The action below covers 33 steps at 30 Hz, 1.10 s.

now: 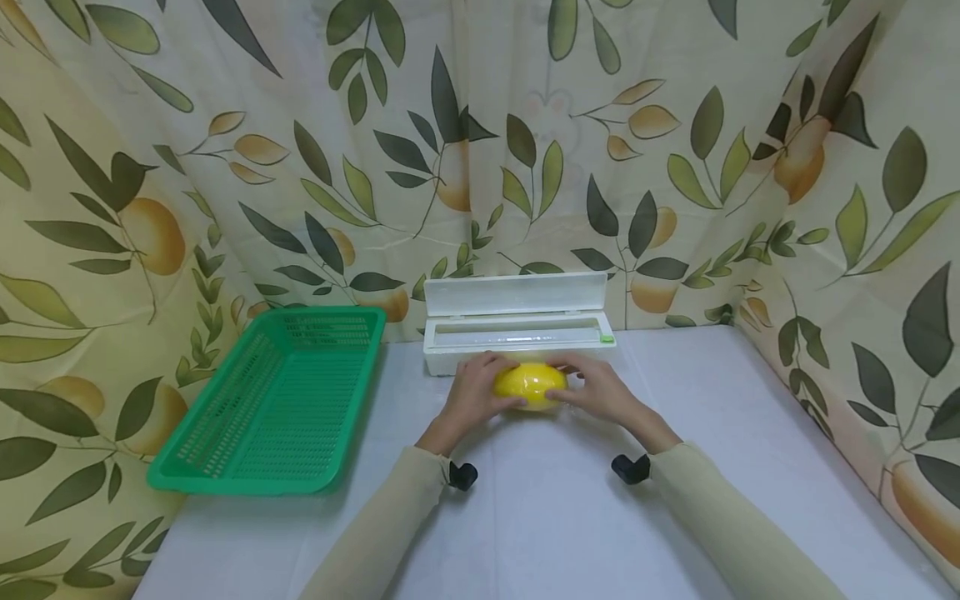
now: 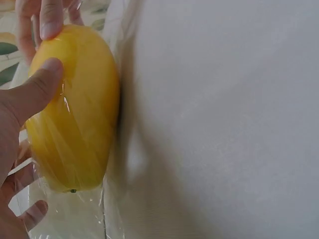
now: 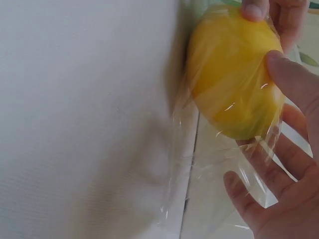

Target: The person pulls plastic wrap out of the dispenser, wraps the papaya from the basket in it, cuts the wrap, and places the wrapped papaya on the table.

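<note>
A yellow mango [image 1: 531, 385] lies on its side between my two hands, in front of the film dispenser [image 1: 517, 333]. Clear cling film [image 3: 214, 169] covers it, with loose film trailing past both ends. My left hand [image 1: 474, 390] holds the left end, its thumb pressing the near side of the mango [image 2: 77, 109]. On the other end, my right hand [image 1: 597, 390] grips with thumb and fingers, the thumb on the film over the mango [image 3: 232, 74]. The lower fingers of both hands are spread behind the loose film. The white dispenser has its lid raised, a film roll inside and a green cutter slider.
A green plastic basket [image 1: 352, 417] with perforated walls stands on the left of the white-covered table [image 1: 555, 517]. Leaf-and-fruit patterned curtains [image 1: 510, 167] enclose the back and sides. The dispenser stands right behind the hands.
</note>
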Tool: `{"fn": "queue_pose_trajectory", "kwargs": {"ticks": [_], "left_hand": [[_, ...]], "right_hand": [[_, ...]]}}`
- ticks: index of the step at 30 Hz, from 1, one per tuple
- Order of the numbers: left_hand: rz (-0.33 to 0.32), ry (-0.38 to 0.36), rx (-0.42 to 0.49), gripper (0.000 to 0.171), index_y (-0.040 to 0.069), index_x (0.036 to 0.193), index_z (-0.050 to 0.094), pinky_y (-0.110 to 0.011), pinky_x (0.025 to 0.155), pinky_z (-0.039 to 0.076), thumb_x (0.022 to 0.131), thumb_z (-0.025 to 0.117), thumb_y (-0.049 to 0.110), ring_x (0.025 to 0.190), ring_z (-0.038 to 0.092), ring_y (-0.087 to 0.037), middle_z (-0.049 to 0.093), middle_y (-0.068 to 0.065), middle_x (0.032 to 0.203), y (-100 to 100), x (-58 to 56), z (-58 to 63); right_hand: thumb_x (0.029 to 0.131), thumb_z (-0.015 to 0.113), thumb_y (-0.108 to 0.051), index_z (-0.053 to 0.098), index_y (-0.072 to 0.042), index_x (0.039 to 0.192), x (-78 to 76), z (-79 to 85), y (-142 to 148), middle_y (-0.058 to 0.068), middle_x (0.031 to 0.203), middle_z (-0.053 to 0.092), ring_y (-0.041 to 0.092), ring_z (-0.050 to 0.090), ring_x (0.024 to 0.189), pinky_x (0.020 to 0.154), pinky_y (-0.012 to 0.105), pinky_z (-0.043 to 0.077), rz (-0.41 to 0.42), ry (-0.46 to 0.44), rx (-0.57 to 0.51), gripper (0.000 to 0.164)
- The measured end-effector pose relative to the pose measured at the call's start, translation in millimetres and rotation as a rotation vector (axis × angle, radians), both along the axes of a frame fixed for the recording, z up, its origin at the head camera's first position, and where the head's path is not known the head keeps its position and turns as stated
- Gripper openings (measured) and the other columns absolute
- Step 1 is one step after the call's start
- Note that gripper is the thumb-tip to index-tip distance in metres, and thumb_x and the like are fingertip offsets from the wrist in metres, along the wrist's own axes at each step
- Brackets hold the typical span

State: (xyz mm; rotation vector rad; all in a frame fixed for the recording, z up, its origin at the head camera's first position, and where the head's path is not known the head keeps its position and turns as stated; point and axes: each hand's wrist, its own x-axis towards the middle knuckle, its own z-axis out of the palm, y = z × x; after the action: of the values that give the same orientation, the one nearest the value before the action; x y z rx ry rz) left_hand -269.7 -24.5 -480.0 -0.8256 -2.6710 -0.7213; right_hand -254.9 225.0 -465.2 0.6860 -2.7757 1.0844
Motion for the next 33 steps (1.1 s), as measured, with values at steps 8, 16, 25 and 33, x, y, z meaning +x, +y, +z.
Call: {"fn": "queue_pose_trajectory", "kwargs": {"ticks": [8,16,25,33], "left_hand": [[0.026,-0.026,0.037,0.061,0.022,0.132,0.067,-0.04,0.096,0.041,0.08,0.086,0.047,0.108,0.061,-0.015,0.071,0.002,0.119,1.6,-10.8,-1.3],[0.049,-0.024,0.034,0.053,0.024,0.125,0.07,-0.038,0.091,0.039,0.081,0.083,0.051,0.107,0.062,-0.016,0.07,0.002,0.115,3.4,-14.1,-0.3],[0.053,-0.046,0.006,0.053,0.022,0.127,0.07,-0.039,0.096,0.039,0.083,0.081,0.051,0.115,0.061,-0.016,0.068,0.003,0.124,4.0,-13.2,2.2],[0.066,0.109,-0.116,0.053,0.019,0.126,0.072,-0.04,0.098,0.042,0.085,0.08,0.051,0.118,0.055,-0.021,0.06,0.001,0.131,6.2,-9.0,3.0]], "right_hand": [[0.089,0.082,-0.027,0.067,-0.009,0.133,-10.7,0.5,1.1,0.01,0.133,0.068,0.031,0.066,0.115,0.096,0.051,0.053,-0.023,-0.031,0.015,0.05],[0.093,0.078,-0.033,0.064,-0.011,0.138,-17.8,0.4,1.5,0.01,0.135,0.066,0.031,0.064,0.119,0.098,0.05,0.053,-0.027,-0.064,0.011,0.053],[0.092,0.079,-0.029,0.065,-0.008,0.135,-13.9,-4.3,-2.2,0.012,0.134,0.066,0.035,0.061,0.122,0.104,0.056,0.047,-0.071,-0.008,0.024,0.051],[0.087,0.085,-0.026,0.071,-0.006,0.124,-5.1,-5.4,-10.6,0.015,0.131,0.063,0.037,0.054,0.124,0.107,0.056,0.043,-0.107,0.195,0.047,0.045]]}}
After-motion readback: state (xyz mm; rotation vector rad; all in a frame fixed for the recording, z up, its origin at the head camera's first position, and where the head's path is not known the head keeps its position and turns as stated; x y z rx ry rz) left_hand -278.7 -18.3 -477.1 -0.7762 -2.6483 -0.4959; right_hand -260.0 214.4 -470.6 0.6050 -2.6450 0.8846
